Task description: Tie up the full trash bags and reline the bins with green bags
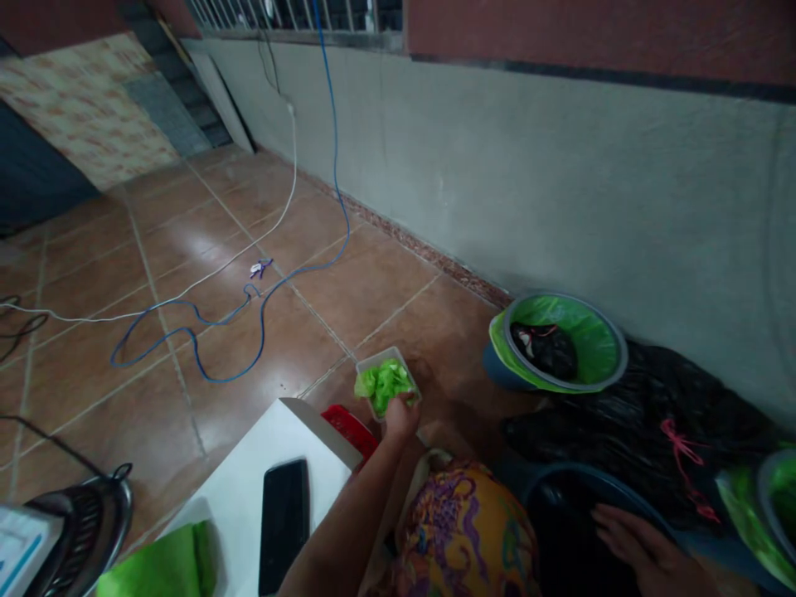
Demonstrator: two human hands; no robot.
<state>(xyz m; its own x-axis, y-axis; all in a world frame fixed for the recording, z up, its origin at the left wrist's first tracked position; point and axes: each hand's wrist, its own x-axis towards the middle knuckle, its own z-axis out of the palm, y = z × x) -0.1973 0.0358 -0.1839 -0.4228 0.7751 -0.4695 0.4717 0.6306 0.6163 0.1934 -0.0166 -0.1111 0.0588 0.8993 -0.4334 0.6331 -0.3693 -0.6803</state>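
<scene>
Your left hand (401, 414) is stretched out ahead of you and closed around the near edge of a small clear tub (386, 383), fingers curled on its rim. The tub is stuffed with bright green bags (382, 383) (crumpled plastic, from the look of it) and sits low over the brown tiled floor (205, 249), just past the corner of the white surface (249, 489). I can't tell whether it's touching the floor or held just off it.

Your right hand (647, 551) is down at the bottom right, fingers spread and lying flat on the dark inside of a blue bin (560, 485) close to your knee, not gripping anything.

On the white surface there's a black phone (284, 522) lying flat and more green plastic (165, 568) at the near edge. A red thing (351, 431) peeks out just beyond the surface's corner, right beside the tub.

Against the grey wall (560, 182) stands a small bin with a green liner (560, 340) and something black inside. A big black bag with a pink tie (677, 423) lies between that bin and the one under your right hand. Another green-lined bin (774, 506) is cut off at the right edge.

Further out, a blue cable (261, 307) and a white cable (186, 290) snake over the tiles.
</scene>
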